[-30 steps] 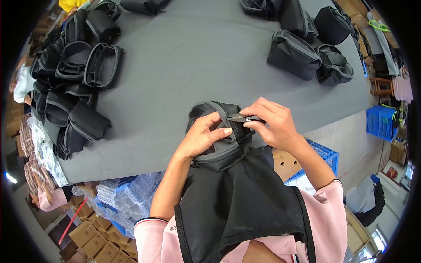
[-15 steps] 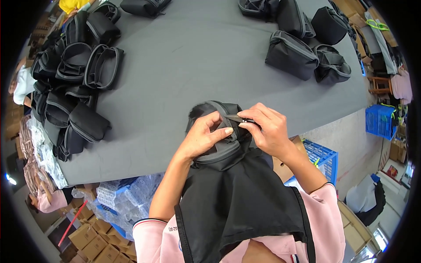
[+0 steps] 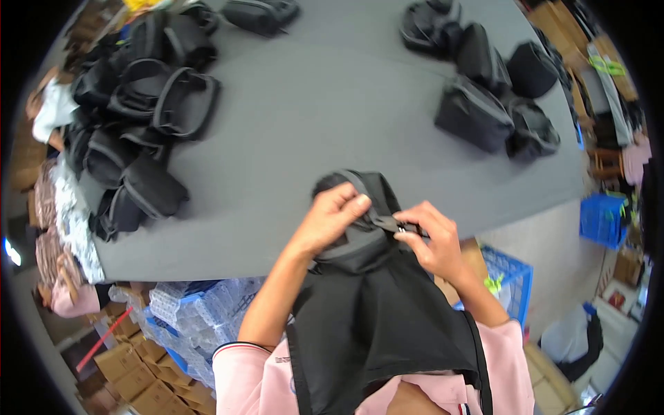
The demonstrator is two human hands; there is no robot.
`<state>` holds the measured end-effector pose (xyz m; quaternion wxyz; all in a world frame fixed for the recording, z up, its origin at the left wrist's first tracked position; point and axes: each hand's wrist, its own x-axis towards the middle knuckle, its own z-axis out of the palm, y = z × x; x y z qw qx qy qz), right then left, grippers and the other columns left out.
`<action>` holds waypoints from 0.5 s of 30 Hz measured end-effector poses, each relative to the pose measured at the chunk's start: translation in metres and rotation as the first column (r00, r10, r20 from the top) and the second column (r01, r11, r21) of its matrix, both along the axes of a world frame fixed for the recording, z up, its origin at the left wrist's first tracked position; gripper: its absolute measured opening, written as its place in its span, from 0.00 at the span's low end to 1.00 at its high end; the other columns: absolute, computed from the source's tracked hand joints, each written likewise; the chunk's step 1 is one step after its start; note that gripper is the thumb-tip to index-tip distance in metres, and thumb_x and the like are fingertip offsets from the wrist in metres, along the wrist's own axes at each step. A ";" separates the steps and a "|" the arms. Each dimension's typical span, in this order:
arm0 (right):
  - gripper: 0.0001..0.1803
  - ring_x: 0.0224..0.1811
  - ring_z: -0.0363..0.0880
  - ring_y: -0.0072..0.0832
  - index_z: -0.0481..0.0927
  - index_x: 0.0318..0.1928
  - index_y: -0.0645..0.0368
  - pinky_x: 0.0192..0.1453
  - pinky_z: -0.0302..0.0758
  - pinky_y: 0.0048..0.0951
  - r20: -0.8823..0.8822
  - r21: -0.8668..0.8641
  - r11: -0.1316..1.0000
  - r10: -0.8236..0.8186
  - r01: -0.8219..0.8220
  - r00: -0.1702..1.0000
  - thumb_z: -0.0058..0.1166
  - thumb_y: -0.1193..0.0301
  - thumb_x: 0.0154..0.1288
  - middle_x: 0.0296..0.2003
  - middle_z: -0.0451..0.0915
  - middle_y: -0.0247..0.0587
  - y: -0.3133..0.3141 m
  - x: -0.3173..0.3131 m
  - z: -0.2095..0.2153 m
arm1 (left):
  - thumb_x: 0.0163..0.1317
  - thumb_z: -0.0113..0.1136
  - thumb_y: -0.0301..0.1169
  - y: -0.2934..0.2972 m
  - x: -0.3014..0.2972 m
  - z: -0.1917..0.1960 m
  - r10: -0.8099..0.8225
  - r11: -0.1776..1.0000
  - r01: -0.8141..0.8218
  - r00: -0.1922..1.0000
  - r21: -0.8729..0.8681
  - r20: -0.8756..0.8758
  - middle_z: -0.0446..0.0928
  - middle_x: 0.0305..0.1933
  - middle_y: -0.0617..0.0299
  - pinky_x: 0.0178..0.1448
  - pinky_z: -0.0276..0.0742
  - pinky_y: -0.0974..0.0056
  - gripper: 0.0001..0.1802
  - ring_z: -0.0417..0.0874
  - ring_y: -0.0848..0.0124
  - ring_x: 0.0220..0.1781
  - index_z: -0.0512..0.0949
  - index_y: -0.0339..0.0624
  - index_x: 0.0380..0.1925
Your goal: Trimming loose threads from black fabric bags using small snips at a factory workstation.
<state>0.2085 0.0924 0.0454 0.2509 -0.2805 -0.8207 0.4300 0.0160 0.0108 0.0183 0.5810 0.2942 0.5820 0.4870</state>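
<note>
"How is the black pouch (image 3: 355, 260) likely handling?"

"I'm guessing light and soft, folding easily; the grey rim (image 3: 360, 184) is looking firmest for holding. The pouch is sitting beneath the left hand (image 3: 332, 218)."

"And the grips?"

"The left is pinching that rim, thumb nearly meeting fingers. The right hand (image 3: 437, 242), just beside, is grasping small snips (image 3: 386, 223), their tips pointing toward the pinch; I can't tell whether the blades are parting."
</note>
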 end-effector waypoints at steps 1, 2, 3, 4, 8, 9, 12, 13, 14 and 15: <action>0.11 0.23 0.74 0.33 0.78 0.34 0.59 0.30 0.70 0.29 0.014 0.002 1.000 0.004 -0.004 1.000 0.61 0.77 0.47 0.27 0.77 0.37 -0.003 -0.002 0.001 | 0.65 0.54 0.38 -0.002 -0.002 0.001 -0.032 0.999 0.029 0.998 -0.046 -0.062 0.66 0.25 0.75 0.32 0.64 0.74 0.13 0.63 0.84 0.29 0.71 0.41 0.27; 0.11 0.24 0.74 0.34 0.78 0.34 0.59 0.31 0.71 0.30 0.014 0.009 1.000 -0.014 0.014 1.000 0.61 0.77 0.47 0.27 0.77 0.37 -0.004 -0.001 0.000 | 0.65 0.54 0.39 0.003 0.002 0.009 -0.022 0.999 0.022 1.000 -0.033 -0.009 0.63 0.24 0.76 0.29 0.61 0.74 0.15 0.61 0.84 0.28 0.69 0.42 0.24; 0.10 0.25 0.75 0.36 0.78 0.34 0.60 0.33 0.72 0.30 0.006 0.015 1.000 -0.023 0.022 1.000 0.61 0.78 0.47 0.27 0.77 0.38 -0.005 0.000 0.000 | 0.65 0.54 0.40 0.002 0.005 0.003 0.003 1.000 -0.004 1.000 0.025 0.023 0.61 0.23 0.76 0.29 0.60 0.73 0.16 0.59 0.84 0.27 0.68 0.42 0.23; 0.10 0.26 0.75 0.37 0.78 0.33 0.60 0.34 0.72 0.31 -0.021 0.047 0.998 -0.030 0.031 0.999 0.61 0.78 0.47 0.26 0.78 0.39 -0.007 0.002 0.000 | 0.65 0.53 0.41 0.000 0.002 0.000 -0.056 0.998 0.057 0.998 0.028 -0.020 0.59 0.23 0.77 0.29 0.59 0.73 0.17 0.58 0.84 0.27 0.66 0.43 0.22; 0.11 0.25 0.75 0.38 0.79 0.32 0.62 0.38 0.73 0.32 -0.142 0.109 0.994 0.009 0.007 0.990 0.61 0.82 0.44 0.25 0.78 0.43 -0.015 -0.007 0.011 | 0.67 0.50 0.43 -0.008 0.000 0.008 -0.012 0.991 -0.005 0.992 0.136 0.124 0.60 0.24 0.76 0.31 0.61 0.73 0.18 0.59 0.84 0.28 0.67 0.43 0.23; 0.11 0.25 0.75 0.38 0.79 0.32 0.62 0.38 0.73 0.32 -0.158 0.123 0.992 0.025 -0.005 0.987 0.61 0.82 0.44 0.25 0.78 0.43 -0.015 -0.008 0.013 | 0.67 0.49 0.43 -0.010 -0.002 0.014 0.037 0.994 -0.050 0.991 0.095 0.130 0.62 0.25 0.76 0.32 0.62 0.73 0.17 0.60 0.84 0.29 0.68 0.43 0.24; 0.12 0.25 0.74 0.30 0.78 0.33 0.64 0.31 0.70 0.25 -0.183 0.062 0.998 0.023 -0.011 0.983 0.60 0.83 0.44 0.24 0.76 0.41 -0.016 -0.007 0.021 | 0.68 0.48 0.42 -0.011 -0.011 0.035 0.175 0.984 -0.175 0.978 -0.009 0.111 0.67 0.30 0.74 0.40 0.65 0.73 0.16 0.64 0.83 0.34 0.70 0.41 0.29; 0.12 0.25 0.74 0.30 0.78 0.33 0.64 0.31 0.70 0.25 -0.190 0.070 0.997 0.030 -0.017 0.981 0.60 0.83 0.44 0.24 0.76 0.41 -0.014 -0.006 0.020 | 0.69 0.47 0.40 -0.013 -0.014 0.041 0.248 0.967 -0.240 0.964 -0.083 0.093 0.71 0.35 0.72 0.45 0.68 0.73 0.15 0.68 0.83 0.37 0.71 0.39 0.33; 0.11 0.25 0.74 0.27 0.77 0.34 0.64 0.31 0.70 0.23 -0.184 -0.047 0.999 -0.034 0.026 0.982 0.58 0.83 0.46 0.25 0.75 0.40 -0.010 -0.005 0.016 | 0.68 0.47 0.41 -0.014 -0.017 0.042 0.293 0.955 -0.280 0.943 -0.102 0.155 0.70 0.33 0.73 0.46 0.67 0.72 0.15 0.66 0.83 0.37 0.69 0.40 0.31; 0.10 0.26 0.73 0.24 0.77 0.34 0.65 0.30 0.69 0.21 -0.169 -0.164 0.984 -0.098 0.070 0.981 0.56 0.84 0.48 0.27 0.74 0.40 -0.008 -0.006 0.012 | 0.68 0.47 0.41 -0.016 -0.020 0.040 0.295 0.954 -0.283 0.944 -0.094 0.151 0.70 0.33 0.73 0.46 0.67 0.72 0.15 0.66 0.83 0.37 0.69 0.40 0.31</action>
